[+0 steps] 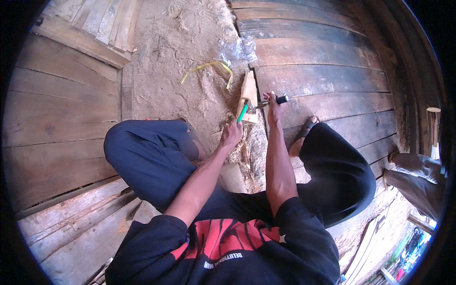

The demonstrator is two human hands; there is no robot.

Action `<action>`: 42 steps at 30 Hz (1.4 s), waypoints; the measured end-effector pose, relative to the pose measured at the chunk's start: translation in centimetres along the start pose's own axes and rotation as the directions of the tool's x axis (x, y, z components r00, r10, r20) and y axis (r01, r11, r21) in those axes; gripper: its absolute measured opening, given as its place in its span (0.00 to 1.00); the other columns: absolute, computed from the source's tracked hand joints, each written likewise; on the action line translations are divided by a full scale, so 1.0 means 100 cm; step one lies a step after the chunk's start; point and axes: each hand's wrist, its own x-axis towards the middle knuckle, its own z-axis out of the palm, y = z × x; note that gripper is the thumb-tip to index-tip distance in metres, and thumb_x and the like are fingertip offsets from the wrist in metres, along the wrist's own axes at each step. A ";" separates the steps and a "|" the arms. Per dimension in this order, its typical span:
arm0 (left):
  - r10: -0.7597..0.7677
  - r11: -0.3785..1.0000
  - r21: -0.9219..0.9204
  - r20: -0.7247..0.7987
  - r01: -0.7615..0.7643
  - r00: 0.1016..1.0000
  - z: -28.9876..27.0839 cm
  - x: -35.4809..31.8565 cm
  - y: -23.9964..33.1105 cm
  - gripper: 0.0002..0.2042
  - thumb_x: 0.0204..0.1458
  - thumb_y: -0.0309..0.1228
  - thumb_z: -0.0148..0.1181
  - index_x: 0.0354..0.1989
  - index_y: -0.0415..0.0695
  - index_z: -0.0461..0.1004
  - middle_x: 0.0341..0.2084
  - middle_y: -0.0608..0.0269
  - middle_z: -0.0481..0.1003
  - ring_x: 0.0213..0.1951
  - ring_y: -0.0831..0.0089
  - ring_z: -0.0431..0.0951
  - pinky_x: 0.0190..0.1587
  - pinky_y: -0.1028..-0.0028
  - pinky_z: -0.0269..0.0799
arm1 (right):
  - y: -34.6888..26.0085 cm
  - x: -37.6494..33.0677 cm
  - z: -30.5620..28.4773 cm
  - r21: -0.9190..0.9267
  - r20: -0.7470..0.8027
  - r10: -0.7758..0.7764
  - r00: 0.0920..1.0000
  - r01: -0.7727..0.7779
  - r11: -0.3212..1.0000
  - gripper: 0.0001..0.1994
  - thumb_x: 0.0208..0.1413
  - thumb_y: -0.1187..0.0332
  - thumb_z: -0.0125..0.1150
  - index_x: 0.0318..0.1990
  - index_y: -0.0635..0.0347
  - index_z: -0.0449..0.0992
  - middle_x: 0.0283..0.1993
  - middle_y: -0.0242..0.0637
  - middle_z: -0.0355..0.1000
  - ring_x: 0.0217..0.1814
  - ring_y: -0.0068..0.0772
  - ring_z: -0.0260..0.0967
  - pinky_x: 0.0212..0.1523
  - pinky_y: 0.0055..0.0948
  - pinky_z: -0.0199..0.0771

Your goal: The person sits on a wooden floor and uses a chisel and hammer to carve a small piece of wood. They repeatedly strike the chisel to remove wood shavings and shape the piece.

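My left hand (231, 133) is closed around the green handle (243, 113) of a short tool whose far end meets a pale piece of wood (249, 85). The tool's head is too small to make out. My right hand (274, 110) grips a black-handled tool (282, 99); the handle end sticks out to the right of the fingers. A thin dark shaft runs from that hand leftward to the wood. The pale wood tapers away from me and rests on a rough timber (254, 147) between my feet.
Dark floor planks (323, 80) lie to the right, sandy ground (166, 71) to the left. Beyond the wood are a clear plastic bag (237, 51) and a yellow strap (206, 66). Wooden boards (61, 114) stand at far left. Another person's legs (418, 178) show at the right edge.
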 end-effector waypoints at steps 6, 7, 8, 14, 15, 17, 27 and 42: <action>0.011 0.956 -0.281 -0.244 -0.082 0.970 -0.030 -0.003 0.067 0.21 0.63 0.42 0.42 0.51 0.33 0.66 0.33 0.36 0.74 0.35 0.38 0.73 0.36 0.50 0.67 | 0.011 0.004 -0.020 -0.008 -0.023 -0.016 1.000 0.016 1.000 0.11 0.61 0.66 0.57 0.37 0.69 0.76 0.30 0.38 0.76 0.33 0.27 0.74 0.40 0.26 0.71; 0.042 0.964 -0.240 -0.290 -0.116 0.956 -0.026 -0.004 0.063 0.21 0.63 0.42 0.43 0.51 0.34 0.66 0.33 0.36 0.74 0.35 0.38 0.73 0.36 0.50 0.67 | 0.013 0.004 -0.020 0.006 -0.012 -0.008 1.000 0.008 1.000 0.10 0.60 0.68 0.57 0.37 0.70 0.75 0.30 0.39 0.75 0.35 0.30 0.74 0.42 0.28 0.71; 0.076 0.969 -0.197 -0.342 -0.150 0.937 -0.013 -0.002 0.052 0.21 0.62 0.42 0.43 0.52 0.35 0.65 0.33 0.36 0.74 0.36 0.39 0.74 0.36 0.50 0.67 | 0.011 0.006 -0.017 0.020 0.007 -0.005 1.000 0.004 1.000 0.09 0.60 0.70 0.57 0.37 0.71 0.74 0.30 0.40 0.74 0.37 0.34 0.74 0.44 0.30 0.71; -0.154 0.981 -0.094 0.141 0.168 0.978 -0.005 -0.023 0.008 0.18 0.61 0.42 0.44 0.49 0.40 0.67 0.32 0.36 0.74 0.38 0.37 0.74 0.44 0.48 0.68 | 0.006 0.003 -0.008 0.101 -0.036 0.011 0.999 -0.008 0.995 0.09 0.57 0.71 0.59 0.40 0.68 0.72 0.32 0.39 0.72 0.36 0.34 0.73 0.41 0.29 0.72; -0.120 0.980 -0.155 0.049 0.126 0.992 0.002 -0.013 0.002 0.19 0.61 0.44 0.44 0.49 0.39 0.67 0.32 0.36 0.74 0.38 0.37 0.74 0.43 0.48 0.68 | -0.002 0.005 0.000 0.044 -0.033 0.002 0.999 0.000 0.999 0.10 0.56 0.70 0.60 0.40 0.68 0.72 0.33 0.39 0.72 0.35 0.32 0.73 0.40 0.29 0.72; -0.078 0.964 -0.263 -0.155 0.035 0.985 0.003 0.002 -0.010 0.21 0.61 0.46 0.42 0.47 0.39 0.67 0.31 0.37 0.74 0.37 0.37 0.73 0.42 0.47 0.67 | -0.017 -0.001 0.022 -0.067 -0.007 -0.007 1.000 0.007 0.998 0.11 0.55 0.69 0.62 0.41 0.68 0.72 0.34 0.38 0.72 0.32 0.29 0.71 0.37 0.27 0.71; -0.336 0.485 -0.868 -0.074 0.105 0.939 -0.134 0.007 0.068 0.15 0.63 0.48 0.44 0.42 0.49 0.66 0.16 0.73 0.61 0.12 0.85 0.58 0.11 0.82 0.52 | -0.014 -0.028 0.069 -0.536 0.201 -0.050 0.978 0.153 0.830 0.11 0.51 0.62 0.66 0.34 0.60 0.79 0.22 0.32 0.72 0.27 0.24 0.70 0.29 0.28 0.69; -0.227 0.531 -0.834 0.034 0.153 0.973 -0.182 -0.052 0.070 0.23 0.63 0.55 0.37 0.43 0.46 0.63 0.18 0.70 0.59 0.13 0.83 0.57 0.14 0.82 0.53 | 0.000 -0.065 0.099 -0.518 0.376 -0.221 0.900 0.401 0.755 0.14 0.42 0.64 0.68 0.27 0.64 0.69 0.24 0.50 0.69 0.28 0.52 0.69 0.29 0.44 0.66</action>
